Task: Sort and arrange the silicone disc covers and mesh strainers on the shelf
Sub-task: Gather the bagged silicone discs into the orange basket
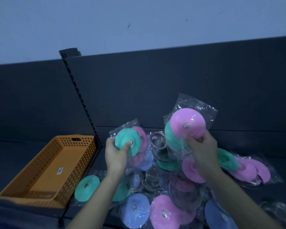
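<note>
Head view: a dark shelf (pixel 15 154) spans the frame, and an orange perforated basket (pixel 76 166) sits on its left part with a small label on its floor. Right of the basket, past a slotted upright post (pixel 79 93), a pile (pixel 165 210) of bagged silicone disc covers in teal, pink and blue lies jumbled on the shelf. Both hands are raised above that pile. The right hand (pixel 200 147), farthest from the basket, grasps a bagged pink disc (pixel 186 124) with a teal one (pixel 171 138) tucked behind it. The left hand (pixel 116 154), nearer the basket, pinches a bagged teal disc (pixel 125 142), thumb on its face. Mesh strainers (pixel 152 179) lie within the pile. A loose teal cover (pixel 87 185) lies just beside the basket's right wall.
</note>
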Demonstrator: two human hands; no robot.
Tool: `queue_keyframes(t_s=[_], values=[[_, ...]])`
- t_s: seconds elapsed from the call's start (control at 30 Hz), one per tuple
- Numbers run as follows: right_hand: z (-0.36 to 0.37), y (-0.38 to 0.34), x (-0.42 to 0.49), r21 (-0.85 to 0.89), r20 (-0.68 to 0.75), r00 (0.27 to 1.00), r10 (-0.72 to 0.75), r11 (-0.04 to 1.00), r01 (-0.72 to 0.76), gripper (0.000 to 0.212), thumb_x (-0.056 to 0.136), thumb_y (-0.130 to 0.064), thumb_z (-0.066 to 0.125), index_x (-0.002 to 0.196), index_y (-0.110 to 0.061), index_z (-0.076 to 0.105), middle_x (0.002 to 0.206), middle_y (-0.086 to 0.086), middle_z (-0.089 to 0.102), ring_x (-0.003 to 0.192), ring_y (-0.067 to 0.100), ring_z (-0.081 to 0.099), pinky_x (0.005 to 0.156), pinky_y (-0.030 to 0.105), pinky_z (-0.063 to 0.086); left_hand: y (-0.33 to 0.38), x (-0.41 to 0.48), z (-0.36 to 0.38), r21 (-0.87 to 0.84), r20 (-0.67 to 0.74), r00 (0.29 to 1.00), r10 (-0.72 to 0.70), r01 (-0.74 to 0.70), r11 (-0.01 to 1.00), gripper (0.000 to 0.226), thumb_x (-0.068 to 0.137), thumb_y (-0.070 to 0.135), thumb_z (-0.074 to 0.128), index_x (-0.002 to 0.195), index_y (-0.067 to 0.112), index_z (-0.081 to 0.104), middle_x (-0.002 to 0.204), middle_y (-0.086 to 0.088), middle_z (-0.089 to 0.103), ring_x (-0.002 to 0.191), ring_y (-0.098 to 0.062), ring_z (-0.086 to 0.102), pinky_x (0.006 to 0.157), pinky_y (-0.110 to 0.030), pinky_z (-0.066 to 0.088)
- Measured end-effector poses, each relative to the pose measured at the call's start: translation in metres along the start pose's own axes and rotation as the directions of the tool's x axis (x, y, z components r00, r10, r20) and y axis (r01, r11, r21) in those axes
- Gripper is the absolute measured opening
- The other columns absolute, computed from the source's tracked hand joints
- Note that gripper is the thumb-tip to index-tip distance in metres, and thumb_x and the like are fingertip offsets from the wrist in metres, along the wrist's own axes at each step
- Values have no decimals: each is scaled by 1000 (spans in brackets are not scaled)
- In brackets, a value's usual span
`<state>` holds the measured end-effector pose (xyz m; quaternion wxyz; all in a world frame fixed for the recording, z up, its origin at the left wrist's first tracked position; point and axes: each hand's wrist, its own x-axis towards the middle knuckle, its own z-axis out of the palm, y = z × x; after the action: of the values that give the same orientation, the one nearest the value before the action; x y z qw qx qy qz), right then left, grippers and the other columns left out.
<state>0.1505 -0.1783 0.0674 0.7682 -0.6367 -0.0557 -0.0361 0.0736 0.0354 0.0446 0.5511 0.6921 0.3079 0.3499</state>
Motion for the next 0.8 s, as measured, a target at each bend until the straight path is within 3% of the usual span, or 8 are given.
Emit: queue_keyframes(t_s=[0.13, 0.3, 0.43, 0.53, 0.63, 0.73, 0.8], values=[[24, -3, -5, 33, 74, 997, 13, 999, -16, 20, 76, -6, 73, 90, -18, 66, 73, -7, 72, 62, 3, 62, 53, 20, 52, -3, 10, -14, -57, -22, 1000, -3, 2, 998, 27, 79, 17, 74, 90, 25, 51, 93, 2, 63, 83, -15, 64, 68, -33, 54], [53, 13, -4, 12, 38, 993, 113, 993, -114, 18, 76, -1, 71, 90, -11, 66, 76, 5, 69, 66, 16, 59, 62, 36, 51, -8, 36, -37, -73, -16, 998, 56, -57, 996, 28, 79, 16, 74, 88, 29, 51, 91, 6, 63, 81, -9, 63, 63, -24, 50], [88, 21, -13, -9, 16, 988, 152, 988, -152, 19, 77, 3, 68, 94, -6, 64, 75, 7, 64, 59, 15, 56, 50, 29, 47, -18, 64, -63, -66, 9, 998, 62, -61, 996, 27, 81, 17, 73, 95, 23, 51, 92, 9, 61, 83, -7, 61, 63, -21, 50], [124, 23, -20, -12, 56, 990, 129, 992, -129, 24, 76, 4, 69, 93, -14, 66, 76, 0, 69, 64, 12, 62, 55, 29, 51, -25, 87, -87, -88, 9, 998, 68, -67, 994, 30, 81, 15, 73, 100, 19, 51, 91, 10, 60, 83, -5, 59, 54, -11, 46], [165, 27, -26, -23, 96, 989, 109, 994, -107, 24, 77, -1, 70, 96, -15, 67, 82, 1, 71, 73, 14, 63, 66, 35, 53, -33, 114, -119, -78, -9, 996, 85, -86, 993, 31, 80, 16, 73, 103, 17, 51, 93, 7, 61, 84, -7, 60, 61, -14, 45], [211, 38, -33, -8, 131, 983, 126, 992, -126, 24, 77, -3, 70, 97, -14, 66, 77, -2, 70, 67, 12, 60, 56, 30, 50, -47, 143, -161, -72, -28, 996, 83, -85, 994, 33, 80, 16, 74, 103, 17, 51, 96, 4, 61, 86, -12, 62, 72, -29, 51], [230, 41, -37, 13, 148, 981, 125, 992, -128, 23, 77, -2, 70, 95, -14, 66, 79, 0, 69, 70, 14, 59, 58, 32, 48, -51, 156, -181, -53, -44, 996, 73, -75, 996, 33, 80, 14, 74, 103, 16, 50, 96, 2, 60, 87, -16, 61, 76, -34, 51]])
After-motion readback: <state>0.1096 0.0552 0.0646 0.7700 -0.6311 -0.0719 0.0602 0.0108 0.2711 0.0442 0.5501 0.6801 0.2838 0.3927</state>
